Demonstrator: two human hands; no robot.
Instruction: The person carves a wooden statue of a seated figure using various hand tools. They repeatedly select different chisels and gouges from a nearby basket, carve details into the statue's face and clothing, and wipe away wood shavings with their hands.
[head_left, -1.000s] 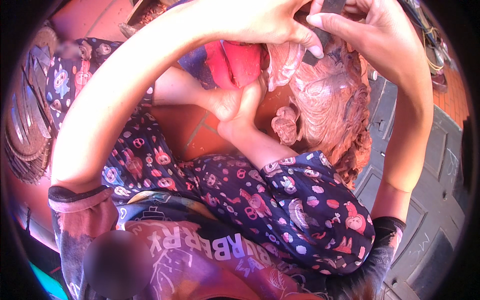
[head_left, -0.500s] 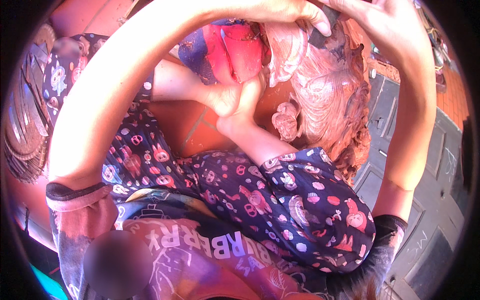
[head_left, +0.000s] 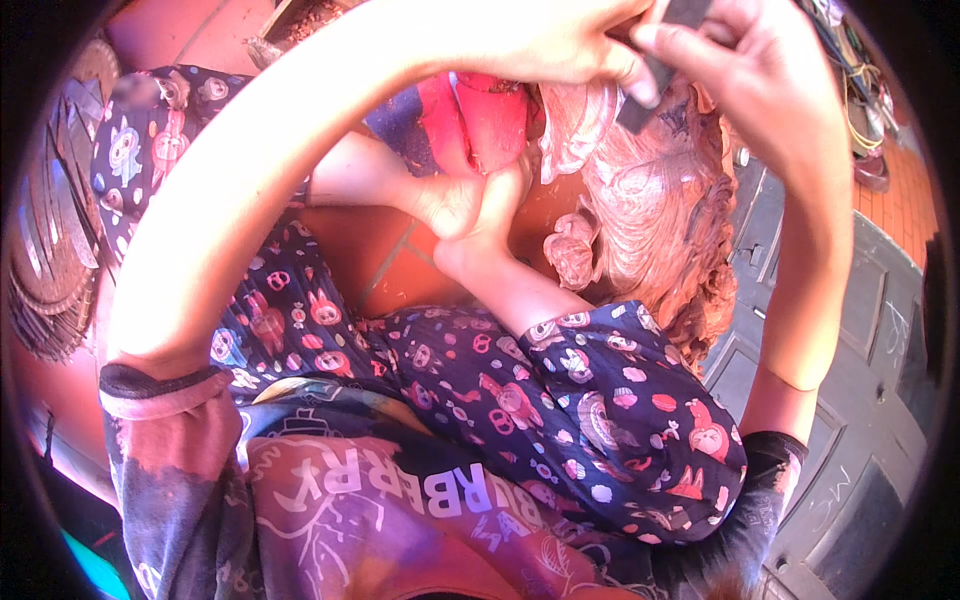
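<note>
Both my hands meet at the top of the view, above a carved piece of wood (head_left: 655, 200) with flowing, wavy grooves. My left hand (head_left: 590, 50) has its thumb and fingers closed on a flat dark grey strip (head_left: 640, 108), which could be sandpaper. My right hand (head_left: 725, 55) pinches the same strip nearer its upper part. The strip's lower end juts out just over the wood. A small rounded carved knob (head_left: 571, 248) stands out on the wood's left side, and rough reddish edges run down its right.
My bare feet (head_left: 455, 205) are crossed on the red tiled floor (head_left: 350, 250) beside the wood. A red and blue cloth-like thing (head_left: 480, 125) lies beyond them. Grey panelled boards (head_left: 845, 330) lie on the right. Metal tools (head_left: 55, 210) lie at the far left, and cables (head_left: 860, 90) at the upper right.
Both hands have come slightly nearer to me and lower in the view, bringing the dark strip along. More of my right hand and of the strip shows now.
</note>
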